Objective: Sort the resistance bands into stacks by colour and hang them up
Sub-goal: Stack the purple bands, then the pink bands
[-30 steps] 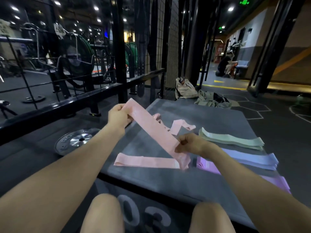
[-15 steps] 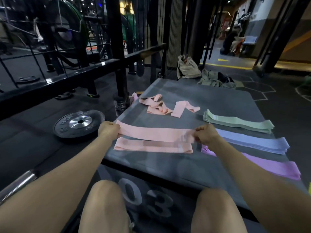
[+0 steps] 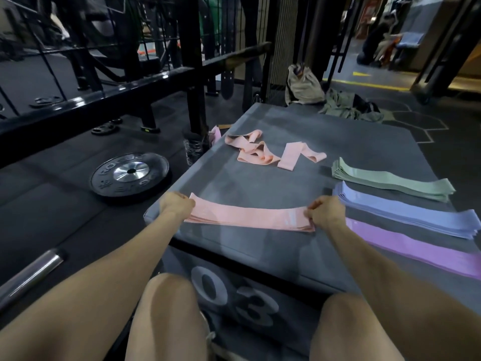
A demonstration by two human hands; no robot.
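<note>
Lowered since the earlier frame, the pink band [image 3: 250, 216] that was held just above its mate now lies flat on top of it, the two forming one pink stack near the front edge of the grey padded box [image 3: 260, 256] that serves as the table. Both hands grip it: the left hand [image 3: 177, 205] has its fingers curled round the left end, and the right hand [image 3: 326, 212] pinches the right end between thumb and fingers. Just beyond the right hand lie the other sorted stacks, side by side: a purple stack [image 3: 416, 250] nearest the person, a lilac-blue stack [image 3: 406, 212] behind it, and a green stack [image 3: 390, 182] farther back. Toward the far left part of the box top sits a loose heap of unsorted pink bands [image 3: 260, 152], crumpled and folded over one another, well apart from the held stack. The front face of the box shows the large figures "03". On the floor left of the box lies a black weight plate [image 3: 130, 174] with a silver hub, and beyond it stands a black metal rack [image 3: 192, 63]. A beige bag [image 3: 303, 86] rests on the floor past the far edge of the box.
</note>
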